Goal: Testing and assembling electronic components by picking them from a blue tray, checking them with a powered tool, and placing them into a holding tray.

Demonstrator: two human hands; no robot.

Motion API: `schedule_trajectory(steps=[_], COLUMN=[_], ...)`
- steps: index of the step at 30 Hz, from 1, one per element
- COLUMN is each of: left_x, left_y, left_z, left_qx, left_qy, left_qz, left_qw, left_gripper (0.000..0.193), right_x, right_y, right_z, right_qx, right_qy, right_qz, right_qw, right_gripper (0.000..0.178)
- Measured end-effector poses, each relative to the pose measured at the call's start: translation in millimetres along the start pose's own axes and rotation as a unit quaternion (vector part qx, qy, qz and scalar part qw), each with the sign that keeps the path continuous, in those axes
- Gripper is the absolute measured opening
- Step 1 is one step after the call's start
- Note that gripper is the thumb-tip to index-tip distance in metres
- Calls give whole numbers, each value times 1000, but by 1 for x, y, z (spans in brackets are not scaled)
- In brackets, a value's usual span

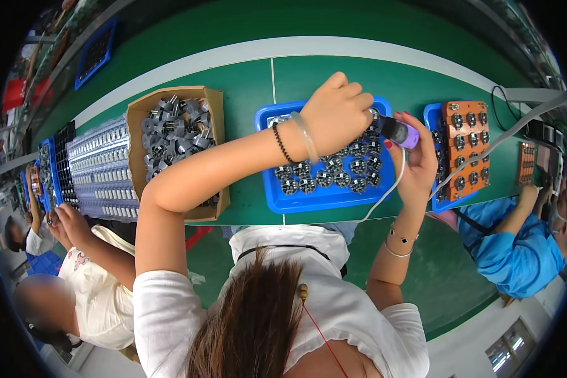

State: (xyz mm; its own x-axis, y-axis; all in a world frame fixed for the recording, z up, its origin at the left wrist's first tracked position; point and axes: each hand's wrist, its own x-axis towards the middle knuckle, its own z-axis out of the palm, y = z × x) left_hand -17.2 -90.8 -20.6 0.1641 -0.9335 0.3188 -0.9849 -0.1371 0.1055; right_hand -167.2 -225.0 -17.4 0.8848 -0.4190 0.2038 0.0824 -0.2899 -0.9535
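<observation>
My right hand [416,165] grips a small purple plug-like block [405,135] with a dark end, thumb and fingers around it. A thin white cable [394,188] hangs beside that hand, but I cannot tell whether it joins the block. My left hand [339,116] reaches over a blue tray [324,203], its fingers curled close to the block's dark end. Whatever its fingertips pinch is hidden beneath the hand. Several small round circuit boards [324,179] with shiny parts lie in the tray, partly covered by my left hand and forearm.
Left of the tray stands a cardboard box [218,120] of grey pronged plug parts [176,129]. Clear plastic trays [104,165] with white pieces lie beyond it. An orange fixture [467,148] holding round boards rests on another blue tray [432,113]. A grey cable [516,129] crosses it. Co-workers sit at both sides.
</observation>
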Motion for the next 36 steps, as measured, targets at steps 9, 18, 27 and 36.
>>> schedule_trajectory(steps=[9, 18, 27, 36], left_x=[-1, -5, -4, -6], left_y=[2, 4, 4, 7], left_z=[-19, -17, -18, -18], left_qx=[-112, -98, -112, -129], left_qy=[132, 112, 127, 124], left_qz=[26, 47, 49, 29], left_qw=[985, 988, 984, 983], left_gripper=[18, 13, 11, 10], right_x=[1, -4, -1, -4], right_y=[1, -2, -2, -1], right_z=[-2, 0, 3, 2], right_qx=[32, 82, 56, 36], right_qy=[-16, 12, -3, -16], right_qz=[-18, -5, -33, -27], right_qw=[999, 997, 998, 999], right_gripper=[49, 47, 48, 45])
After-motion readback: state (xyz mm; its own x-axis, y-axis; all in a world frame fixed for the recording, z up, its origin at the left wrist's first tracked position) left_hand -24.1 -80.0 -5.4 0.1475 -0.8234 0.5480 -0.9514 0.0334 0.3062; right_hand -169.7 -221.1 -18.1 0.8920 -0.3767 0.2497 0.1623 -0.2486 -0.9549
